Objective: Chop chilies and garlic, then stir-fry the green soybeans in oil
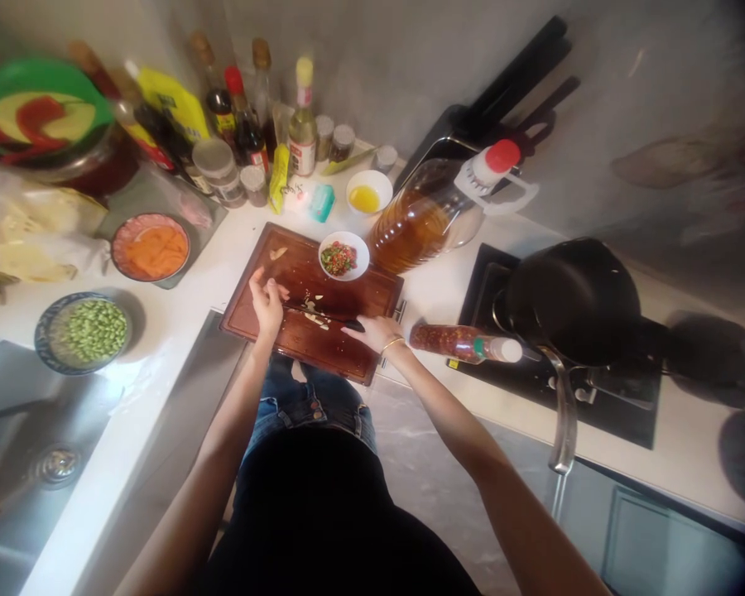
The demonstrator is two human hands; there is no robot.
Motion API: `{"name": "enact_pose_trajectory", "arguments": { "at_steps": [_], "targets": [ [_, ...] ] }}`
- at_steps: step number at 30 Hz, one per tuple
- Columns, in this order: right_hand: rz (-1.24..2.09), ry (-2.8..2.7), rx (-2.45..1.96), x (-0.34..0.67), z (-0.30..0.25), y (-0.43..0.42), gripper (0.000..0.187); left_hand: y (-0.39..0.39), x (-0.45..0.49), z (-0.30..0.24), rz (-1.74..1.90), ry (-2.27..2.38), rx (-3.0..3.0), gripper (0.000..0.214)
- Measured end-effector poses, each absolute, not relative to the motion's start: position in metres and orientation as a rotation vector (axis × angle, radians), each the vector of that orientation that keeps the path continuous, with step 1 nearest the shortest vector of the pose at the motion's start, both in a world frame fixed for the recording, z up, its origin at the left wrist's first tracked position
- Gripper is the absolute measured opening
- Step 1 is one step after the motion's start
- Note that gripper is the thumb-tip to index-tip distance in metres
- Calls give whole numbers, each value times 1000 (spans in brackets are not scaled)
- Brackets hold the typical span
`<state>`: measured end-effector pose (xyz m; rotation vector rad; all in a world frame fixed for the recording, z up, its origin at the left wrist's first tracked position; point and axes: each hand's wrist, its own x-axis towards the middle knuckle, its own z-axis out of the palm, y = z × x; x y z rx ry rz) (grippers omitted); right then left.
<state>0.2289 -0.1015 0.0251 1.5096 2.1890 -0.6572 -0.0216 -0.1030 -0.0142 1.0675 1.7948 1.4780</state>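
My right hand (377, 333) is wrapped round the black handle of a kitchen knife (319, 315), whose dark blade points left across the wooden cutting board (254, 319). Small pale chopped pieces, which look like garlic (312, 305), lie along the blade. At the blade's tip end is my left hand (268, 303), its fingers loosely bent and apart; whether it touches the blade I cannot tell. A white bowl of chopped red and green chili (340, 259) stands at the board's far edge. One larger pale piece (278, 253) lies near the board's far left corner.
Right of the board are a large oil jug (419, 215), a bottle of red flakes (450, 341) and a pot (574, 302) on the stove. Left are carrot slices (155, 248), a bowl of green beans (90, 331) and the sink (12, 430). Seasoning bottles (248, 124) stand behind.
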Motion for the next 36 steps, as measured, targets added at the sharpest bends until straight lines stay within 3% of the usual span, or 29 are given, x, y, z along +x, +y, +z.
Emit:
{"name": "enact_pose_trajectory", "arguments": {
  "at_steps": [5, 12, 18, 31, 36],
  "targets": [
    [-677, 2165, 1517, 230, 20, -107, 62, -106, -20, -15, 1414, 1783, 1105, 42],
    [-634, 2206, 1544, 230, 38, -70, 68, -65, -24, -13, 1591, 1670, 1033, 40],
    [-660, 2144, 1563, 226, 29, -59, 67, -40, -22, -24, 1479, 1655, 1101, 38],
    [-771, 2000, 1674, 219, 26, -120, 62, -73, -24, -22, 1353, 1636, 1219, 41],
    [-794, 2084, 1642, 222, 48, -115, 63, -71, -27, -16, 1411, 1583, 1126, 43]
  ]
}}
